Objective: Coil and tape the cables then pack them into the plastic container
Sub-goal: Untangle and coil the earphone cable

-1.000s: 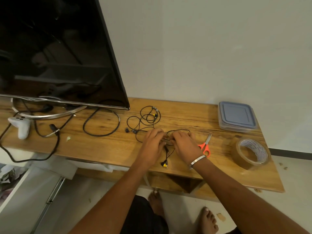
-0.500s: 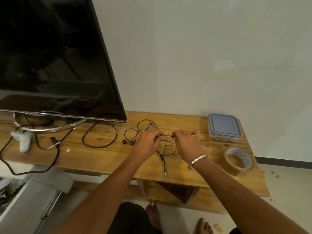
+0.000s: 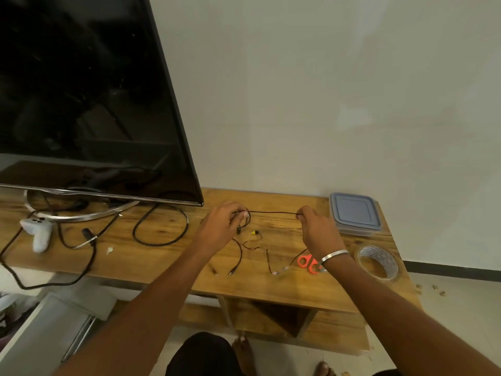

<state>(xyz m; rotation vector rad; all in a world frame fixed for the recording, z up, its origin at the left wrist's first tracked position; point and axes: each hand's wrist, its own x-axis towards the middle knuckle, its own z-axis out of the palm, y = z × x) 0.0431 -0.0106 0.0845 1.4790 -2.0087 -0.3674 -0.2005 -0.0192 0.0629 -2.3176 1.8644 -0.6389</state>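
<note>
A thin black cable (image 3: 272,212) is stretched taut between my two hands above the wooden table (image 3: 162,256). My left hand (image 3: 222,223) pinches one end with a small loop under its fingers. My right hand (image 3: 317,230) pinches the other end. The cable's loose tail (image 3: 240,252) with a jack plug and a yellow plug (image 3: 254,232) lies on the wood below. A lidded plastic container (image 3: 355,213) sits at the back right. A roll of brown tape (image 3: 378,261) lies near the right edge. Orange-handled scissors (image 3: 306,263) lie partly under my right wrist.
A large television (image 3: 81,104) on a metal stand fills the left. A thick black cable loop (image 3: 160,226) lies in front of it, with a white game controller (image 3: 39,232) and more black wires at the far left. Bare feet and floor show below the table.
My hands have lifted off the table and moved apart, pulling the cable straight between them. The scissors, hidden half a second ago, show again under my right wrist.
</note>
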